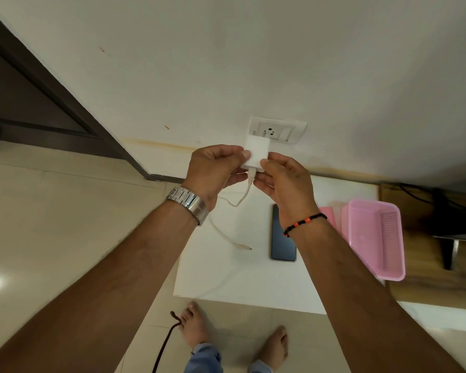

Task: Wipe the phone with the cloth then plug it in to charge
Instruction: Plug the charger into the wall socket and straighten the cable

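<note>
A white charger adapter [256, 152] is held up just below the wall socket [278, 129]. My left hand [213, 168] grips its left side and my right hand [283, 181] grips its right side and the cable plug. The white cable [226, 232] hangs down from the adapter and loops over the white table [226, 278], its free end [246, 248] lying left of the phone. The dark phone [279, 243] lies flat, screen up, partly hidden by my right wrist. A pink cloth [328, 214] shows beside the basket, mostly hidden.
A pink plastic basket [374, 238] stands at the table's right edge. A dark door frame [65, 109] runs along the left. A wooden surface with black cables [428, 205] lies to the right. My bare feet [194, 327] and a dark cord [164, 343] are on the tiled floor.
</note>
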